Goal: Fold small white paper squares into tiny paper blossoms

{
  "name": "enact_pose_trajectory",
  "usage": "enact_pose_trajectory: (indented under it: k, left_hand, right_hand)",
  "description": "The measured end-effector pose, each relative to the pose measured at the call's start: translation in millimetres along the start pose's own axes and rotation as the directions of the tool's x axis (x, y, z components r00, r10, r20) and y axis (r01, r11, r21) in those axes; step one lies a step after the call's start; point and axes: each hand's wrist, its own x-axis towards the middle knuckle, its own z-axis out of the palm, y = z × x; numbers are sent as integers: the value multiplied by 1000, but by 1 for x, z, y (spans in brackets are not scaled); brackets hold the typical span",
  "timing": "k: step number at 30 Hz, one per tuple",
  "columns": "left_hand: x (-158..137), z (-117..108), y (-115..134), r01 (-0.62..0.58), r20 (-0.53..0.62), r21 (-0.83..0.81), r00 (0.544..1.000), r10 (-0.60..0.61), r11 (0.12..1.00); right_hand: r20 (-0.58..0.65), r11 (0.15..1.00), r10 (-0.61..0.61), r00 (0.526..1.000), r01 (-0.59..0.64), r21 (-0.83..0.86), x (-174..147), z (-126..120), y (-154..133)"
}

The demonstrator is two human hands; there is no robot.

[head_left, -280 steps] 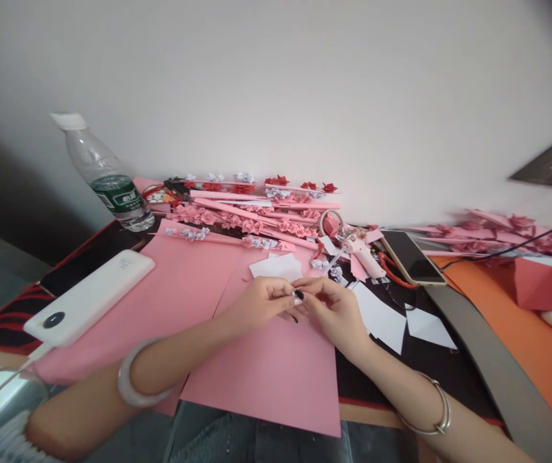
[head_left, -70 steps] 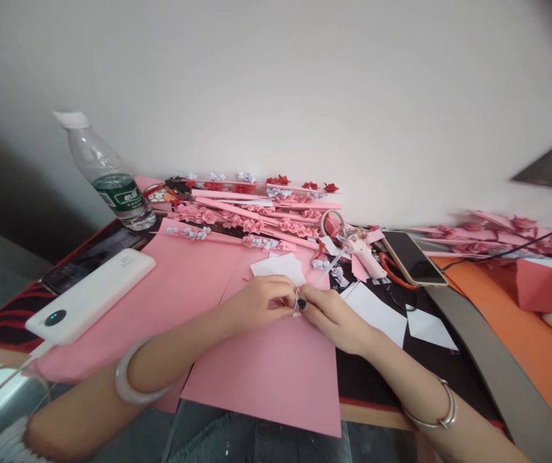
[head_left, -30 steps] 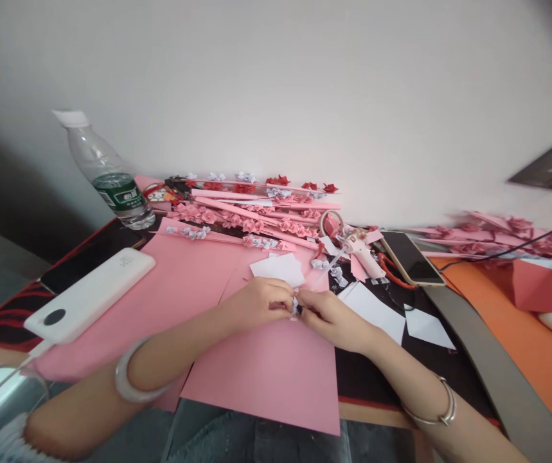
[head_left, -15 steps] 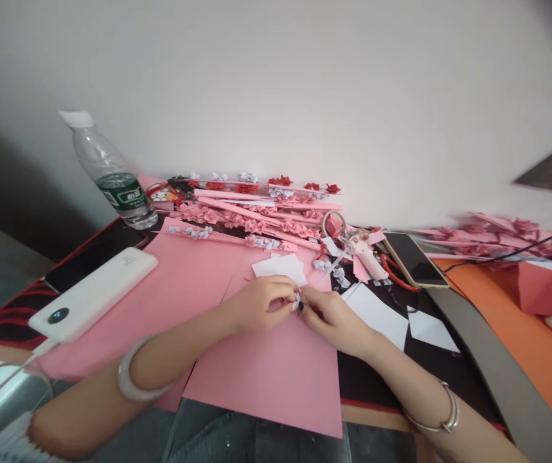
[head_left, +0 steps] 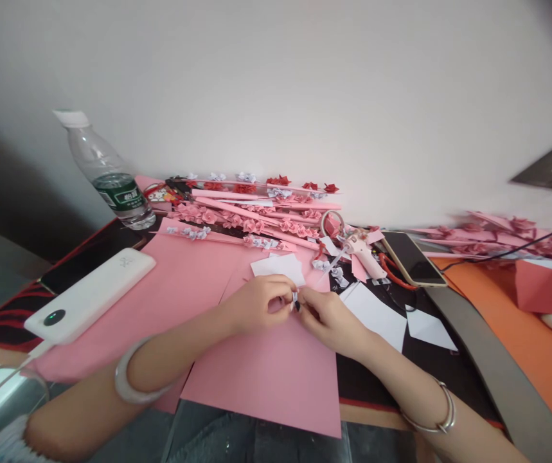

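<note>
Over the pink paper sheet [head_left: 266, 379], my left hand [head_left: 261, 303] and my right hand [head_left: 331, 318] meet fingertip to fingertip. Both are closed in a pinch on a small piece of white paper [head_left: 295, 297], mostly hidden by the fingers. Just behind them lie white paper sheets [head_left: 278, 267]. Small white paper flowers [head_left: 338, 276] rest to the right of the fingers, near a pale pink glue gun [head_left: 365, 254]. More white paper [head_left: 376, 315] lies beside my right wrist.
Pink paper stems with flowers [head_left: 251, 222] are heaped along the wall. At left stand a water bottle [head_left: 116, 183] and a white power bank [head_left: 92, 296] with a cable. A phone [head_left: 414, 259], a grey strip [head_left: 478, 347] and orange paper [head_left: 526, 347] lie at right.
Both hands keep their pinch on the small white paper, with only a slight shift of the fingers. The whole view has moved a little; nothing else differs.
</note>
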Motion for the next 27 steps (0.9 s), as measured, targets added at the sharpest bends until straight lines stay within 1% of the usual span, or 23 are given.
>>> enact_pose_trajectory:
  k: [13, 19, 23, 27]
  left_hand:
    - [-1, 0, -1, 25, -1, 57, 1000, -25, 998]
    - [-1, -1, 2, 29, 4, 83, 1000, -30, 996]
    - [-1, -2, 6, 45, -21, 154, 999, -42, 987]
    - [-1, -1, 6, 68, 14, 236, 997, -73, 970]
  right_hand:
    - [7, 1000, 23, 1000, -23, -21, -1, 1, 0]
    - [0, 1000, -2, 1000, 2, -18, -1, 1, 0]
    - [10, 1000, -14, 1000, 14, -16, -2, 0, 0]
    - [22, 1000, -24, 999, 24, -2, -2, 0, 0]
